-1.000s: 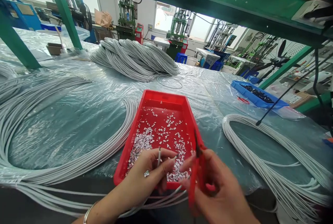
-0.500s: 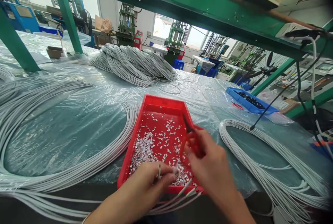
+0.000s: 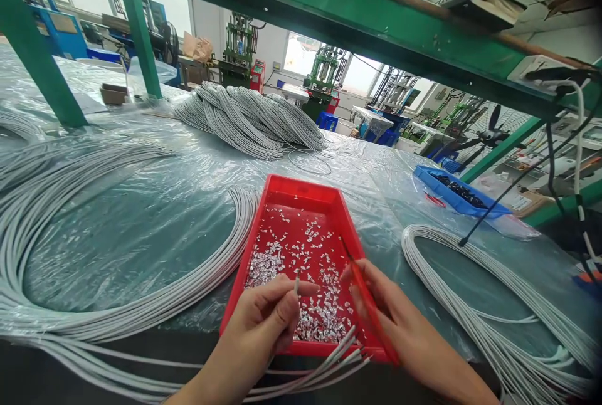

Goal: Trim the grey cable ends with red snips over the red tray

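My left hand (image 3: 268,314) pinches the end of a thin grey cable (image 3: 296,281) upright between thumb and forefinger, over the near part of a red tray (image 3: 254,248). The tray holds several small silvery foil scraps (image 3: 301,261). My right hand (image 3: 395,323) is closed on a red-handled cutting tool (image 3: 371,311), whose dark tip points toward the cable end. More cable ends (image 3: 343,348) lie across the tray's near rim.
Large coils of grey cable lie at left (image 3: 94,317) and right (image 3: 493,305) on the plastic-covered table, with a bundle (image 3: 249,116) at the back. A blue tray (image 3: 458,190) of dark parts sits far right. A green shelf frame (image 3: 329,10) spans overhead.
My right hand pulled back from the tray's middle to its near right edge, tool now lying low. The left hand kept hold of the cable end and lifted it slightly.
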{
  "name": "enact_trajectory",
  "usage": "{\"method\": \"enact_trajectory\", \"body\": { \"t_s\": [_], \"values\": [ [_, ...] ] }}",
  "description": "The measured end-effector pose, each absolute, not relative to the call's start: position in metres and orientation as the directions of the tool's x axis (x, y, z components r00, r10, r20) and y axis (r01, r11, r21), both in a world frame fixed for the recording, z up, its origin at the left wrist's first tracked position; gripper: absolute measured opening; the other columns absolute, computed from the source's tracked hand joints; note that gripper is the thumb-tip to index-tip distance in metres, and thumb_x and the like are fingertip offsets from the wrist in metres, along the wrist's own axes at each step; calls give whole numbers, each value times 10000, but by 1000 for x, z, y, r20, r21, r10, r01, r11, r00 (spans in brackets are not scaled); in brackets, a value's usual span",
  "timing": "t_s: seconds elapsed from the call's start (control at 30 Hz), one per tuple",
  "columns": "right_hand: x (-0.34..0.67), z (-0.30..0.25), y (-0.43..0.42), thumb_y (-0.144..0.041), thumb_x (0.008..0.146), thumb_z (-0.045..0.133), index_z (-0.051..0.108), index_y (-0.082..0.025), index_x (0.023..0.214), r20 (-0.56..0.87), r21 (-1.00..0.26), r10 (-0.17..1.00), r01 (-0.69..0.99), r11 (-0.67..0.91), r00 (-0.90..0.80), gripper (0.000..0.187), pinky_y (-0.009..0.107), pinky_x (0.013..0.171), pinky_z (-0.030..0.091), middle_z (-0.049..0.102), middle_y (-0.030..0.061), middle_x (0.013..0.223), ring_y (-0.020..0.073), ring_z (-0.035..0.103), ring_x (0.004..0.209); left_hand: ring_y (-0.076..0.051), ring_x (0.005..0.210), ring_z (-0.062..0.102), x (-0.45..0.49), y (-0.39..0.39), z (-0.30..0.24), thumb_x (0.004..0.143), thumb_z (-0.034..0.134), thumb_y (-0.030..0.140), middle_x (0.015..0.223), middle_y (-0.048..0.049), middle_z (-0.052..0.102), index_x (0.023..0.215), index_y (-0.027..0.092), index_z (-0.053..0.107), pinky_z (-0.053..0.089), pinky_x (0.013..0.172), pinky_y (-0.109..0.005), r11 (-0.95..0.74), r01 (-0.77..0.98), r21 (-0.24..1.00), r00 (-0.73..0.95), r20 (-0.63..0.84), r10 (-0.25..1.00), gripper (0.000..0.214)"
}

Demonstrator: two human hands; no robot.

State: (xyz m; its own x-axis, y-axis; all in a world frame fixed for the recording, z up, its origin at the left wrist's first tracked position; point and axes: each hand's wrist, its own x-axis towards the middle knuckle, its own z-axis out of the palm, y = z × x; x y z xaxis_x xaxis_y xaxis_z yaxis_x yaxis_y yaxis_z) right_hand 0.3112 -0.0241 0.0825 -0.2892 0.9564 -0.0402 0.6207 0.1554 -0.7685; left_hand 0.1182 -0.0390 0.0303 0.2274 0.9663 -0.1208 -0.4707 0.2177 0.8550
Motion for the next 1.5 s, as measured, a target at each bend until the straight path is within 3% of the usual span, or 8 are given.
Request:
{"method": "enact_trajectory", "body": {
  "t_s": [0.2, 0.57, 0.7, 0.87, 1.07, 1.27, 1.37, 1.5],
  "values": [
    [322, 86, -54, -458, 725, 662, 492, -158, 1289, -255, -776, 894, 629, 37, -368, 662, 425, 917, 442, 601, 152, 1102, 321, 562, 1027, -32, 357, 361, 120, -41, 27, 711, 703, 421, 442, 62, 476, 848, 168, 671, 232, 343, -124, 212, -427, 879, 189, -143, 972, 290],
    [321, 89, -56, -574, 823, 493, 519, -256, 1259, -264, -668, 867, 729, 152, -422, 541, 425, 728, 525, 634, 95, 875, 279, 614, 791, -69, 519, 466, 122, -41, 33, 690, 734, 229, 588, 39, 544, 696, 180, 681, 385, 469, -144, 0, -231, 973, 113, 27, 993, 73],
    [323, 88, -55, -556, 823, 506, 533, -257, 1239, -258, -666, 865, 728, 164, -430, 512, 422, 715, 532, 634, 85, 844, 279, 621, 790, -58, 393, 456, 122, -42, 33, 646, 767, 274, 468, 57, 537, 690, 169, 663, 365, 382, -142, 160, -321, 933, 132, -123, 983, 154],
    [326, 95, -52, -390, 814, 550, 607, -271, 1103, -251, -656, 822, 714, 244, -512, 318, 399, 673, 543, 665, 91, 881, 272, 635, 769, -53, 364, 537, 116, -42, 31, 709, 730, 332, 497, 12, 627, 691, 152, 670, 378, 364, -113, 337, -474, 814, 437, -115, 892, 190],
    [326, 95, -49, -247, 776, 559, 639, -271, 903, -117, -695, 876, 669, 263, -467, 152, 307, 599, 507, 652, 39, 786, 227, 611, 699, -8, 225, 352, 114, -39, 33, 663, 763, 376, 383, 55, 486, 608, 147, 663, 243, 222, -89, 637, -538, 552, 712, -108, 694, 256],
    [297, 78, -41, -311, 679, 726, 573, -215, 714, -169, -978, 904, 182, -103, -394, 184, 286, 602, 460, 560, -33, 614, 178, 570, 620, -31, 319, 472, 123, -44, 36, 716, 705, 416, 453, 28, 559, 672, 146, 654, 285, 316, -100, 458, -428, 779, 553, -176, 815, 279],
    [282, 69, -38, -339, 662, 769, 561, -190, 664, -141, -985, 894, -31, -170, -425, 256, 249, 530, 424, 534, -47, 522, 142, 536, 519, -38, 351, 459, 123, -47, 35, 762, 644, 431, 492, 36, 529, 669, 139, 633, 277, 346, -126, 361, -296, 884, 525, -164, 835, 306],
    [273, 57, -33, -461, 666, 724, 470, -194, 577, -194, -912, 817, -207, -354, -543, 379, 184, 353, 219, 341, -127, 339, 45, 236, 300, -64, 418, 450, 117, -46, 42, 766, 645, 294, 557, 31, 548, 664, 164, 593, 314, 396, -160, 220, -151, 964, 520, -113, 847, 173]
  ]
}}
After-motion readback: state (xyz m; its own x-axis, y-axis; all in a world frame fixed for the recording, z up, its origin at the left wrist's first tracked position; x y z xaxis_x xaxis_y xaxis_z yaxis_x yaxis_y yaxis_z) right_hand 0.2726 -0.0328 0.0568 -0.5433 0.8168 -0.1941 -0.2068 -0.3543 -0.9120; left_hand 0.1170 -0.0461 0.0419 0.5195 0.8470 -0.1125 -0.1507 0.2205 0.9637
